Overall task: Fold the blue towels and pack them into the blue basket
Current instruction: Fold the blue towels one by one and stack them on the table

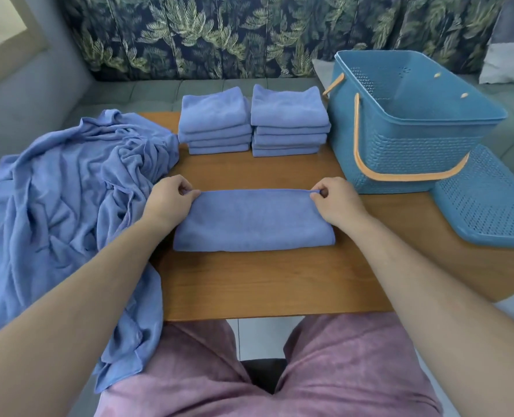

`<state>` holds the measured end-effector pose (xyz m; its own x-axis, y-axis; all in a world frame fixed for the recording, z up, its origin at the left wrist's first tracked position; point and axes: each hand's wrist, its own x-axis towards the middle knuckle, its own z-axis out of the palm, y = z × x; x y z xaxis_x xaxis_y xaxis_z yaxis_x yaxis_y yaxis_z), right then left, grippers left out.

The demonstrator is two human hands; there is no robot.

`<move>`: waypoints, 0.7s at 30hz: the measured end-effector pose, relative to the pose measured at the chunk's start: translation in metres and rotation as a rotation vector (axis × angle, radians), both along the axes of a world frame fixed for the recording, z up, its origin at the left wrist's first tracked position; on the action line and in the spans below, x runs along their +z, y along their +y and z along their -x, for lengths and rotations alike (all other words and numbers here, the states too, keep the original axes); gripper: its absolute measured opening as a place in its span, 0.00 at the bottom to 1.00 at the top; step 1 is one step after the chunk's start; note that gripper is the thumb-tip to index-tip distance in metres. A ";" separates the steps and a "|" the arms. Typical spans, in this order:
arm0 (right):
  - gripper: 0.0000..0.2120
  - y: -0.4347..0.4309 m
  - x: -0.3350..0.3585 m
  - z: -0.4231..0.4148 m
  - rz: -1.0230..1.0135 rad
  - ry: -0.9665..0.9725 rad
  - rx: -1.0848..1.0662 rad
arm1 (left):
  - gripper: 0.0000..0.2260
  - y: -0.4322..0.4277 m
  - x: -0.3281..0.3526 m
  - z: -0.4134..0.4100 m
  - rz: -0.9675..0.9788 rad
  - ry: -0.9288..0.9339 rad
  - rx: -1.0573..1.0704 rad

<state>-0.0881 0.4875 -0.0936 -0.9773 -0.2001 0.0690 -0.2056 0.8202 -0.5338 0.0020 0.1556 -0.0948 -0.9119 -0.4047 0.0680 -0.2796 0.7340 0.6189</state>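
Blue cloth is lying flat in the middle of the tabletop (264, 284): the half-folded towel (254, 219), with the left grip (167, 200) and right grip (337, 203) each pinching one far corner, likely squaring its edges for the next fold. Behind it the folded stacks (215, 121) are waiting beside the blue basket (415, 136), seemingly being saved for packing together.

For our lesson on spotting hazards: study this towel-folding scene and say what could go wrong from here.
1. The unfolded pile hangs over the table edge onto the lap; tugging one towel out could drag it off.
2. The basket lid appears to overhang the table's right side; an elbow might knock it down.
3. The left hand and right hand pinch only the far corners of the towel, so the fold may skew.
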 end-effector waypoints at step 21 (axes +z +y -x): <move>0.30 -0.025 -0.024 -0.057 -0.393 -0.059 0.131 | 0.28 0.037 -0.024 -0.042 0.321 -0.219 -0.250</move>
